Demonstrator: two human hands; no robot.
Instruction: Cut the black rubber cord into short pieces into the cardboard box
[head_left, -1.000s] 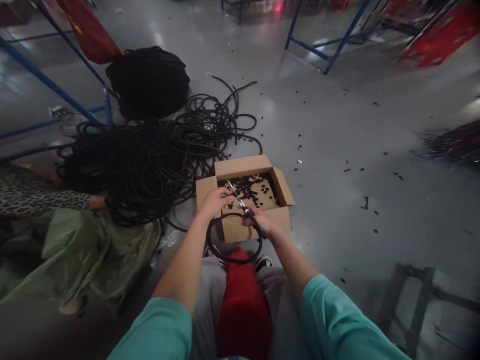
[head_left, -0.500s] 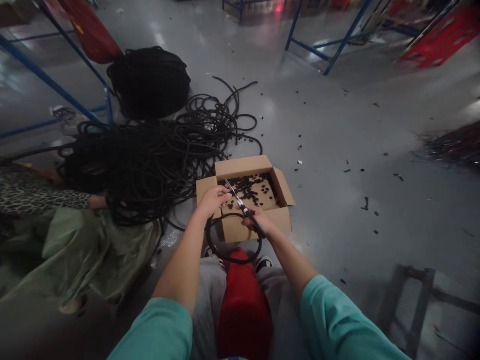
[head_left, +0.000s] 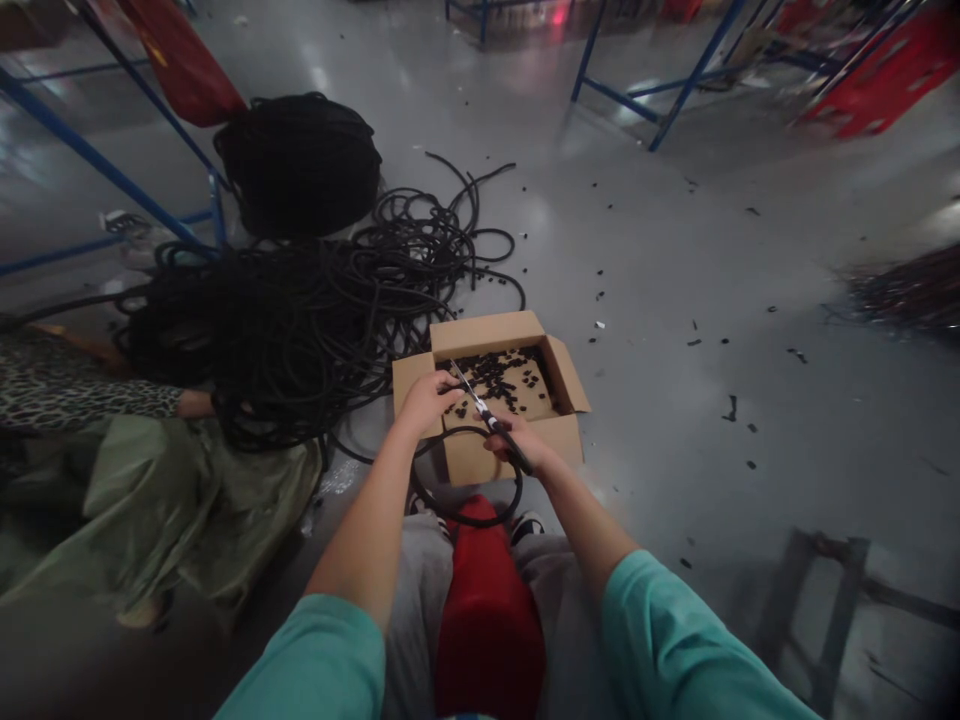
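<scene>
- A black hose (head_left: 459,515) is being pinched in the left hand (head_left: 426,400), its end at the blades.
- Scissors (head_left: 484,412) are being gripped by the right hand (head_left: 519,445), blades pointing over the cardboard box (head_left: 480,332).
- Cut black pieces (head_left: 504,378) are being collected inside the box, which is standing on the floor (head_left: 675,300) beside the hose pile (head_left: 300,310).

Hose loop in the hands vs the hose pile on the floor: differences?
The hose loop is a single strand curving from the left hand round to the right hand, which holds scissors; the hose pile is many tangled coils. The loop hangs above the lap; the pile lies on the floor, untouched by either hand. Both are black, flexible tube.
</scene>
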